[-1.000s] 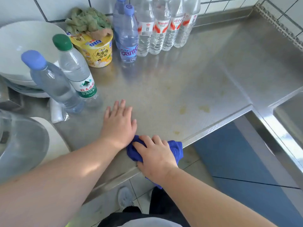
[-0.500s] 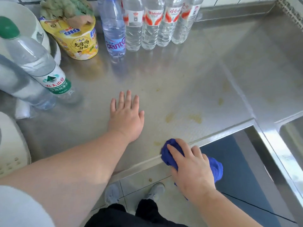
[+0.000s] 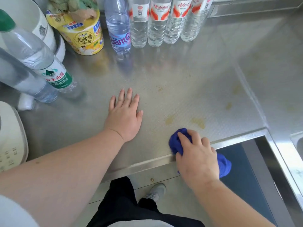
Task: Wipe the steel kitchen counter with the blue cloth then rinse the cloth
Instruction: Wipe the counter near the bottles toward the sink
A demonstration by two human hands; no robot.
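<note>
The steel counter (image 3: 188, 76) fills the view, with yellowish stains (image 3: 198, 122) near its front edge. My right hand (image 3: 196, 157) grips the bunched blue cloth (image 3: 176, 141) at the counter's front edge, just below the stains; part of the cloth hangs past the edge behind my hand. My left hand (image 3: 125, 114) lies flat on the counter with fingers straight, to the left of the cloth and apart from it.
Several water bottles (image 3: 155, 22) stand along the back wall beside a yellow noodle cup (image 3: 83, 36). Two more bottles (image 3: 41, 63) and white bowls (image 3: 32, 22) stand at the left. A white appliance (image 3: 9, 138) sits at the near left. The sink's rim (image 3: 296, 141) shows at the right.
My right hand slid the cloth rightward along the front edge, then up onto the counter toward the stains. My left hand stayed flat in place.
</note>
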